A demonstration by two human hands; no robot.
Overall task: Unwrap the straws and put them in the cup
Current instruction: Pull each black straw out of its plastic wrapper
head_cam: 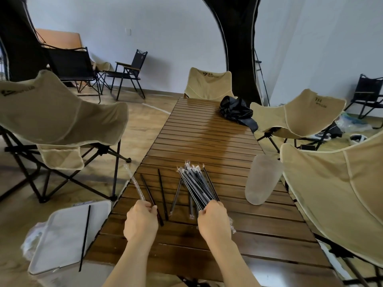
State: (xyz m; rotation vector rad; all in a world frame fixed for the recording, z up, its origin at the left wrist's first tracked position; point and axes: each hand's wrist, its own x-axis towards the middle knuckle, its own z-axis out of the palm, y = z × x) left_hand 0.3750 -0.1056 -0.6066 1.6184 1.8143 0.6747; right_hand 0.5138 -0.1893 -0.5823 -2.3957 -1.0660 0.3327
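The right hand point(213, 220) grips the wrapped straws point(194, 183); the left hand point(141, 220) pinches a clear wrapper point(134, 183); straws look light and slippery, so hold one end.

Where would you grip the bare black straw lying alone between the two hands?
Pinch the bare straw around mid-length, from above: it lies flat on the table, and its near end almost meets another bare straw, so the middle has more room.

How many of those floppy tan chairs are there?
4 tan chairs: one left of the wooden table, one at its far end, two on its right, one farther, one nearest. Tan fabric behind the black chairs may be another.
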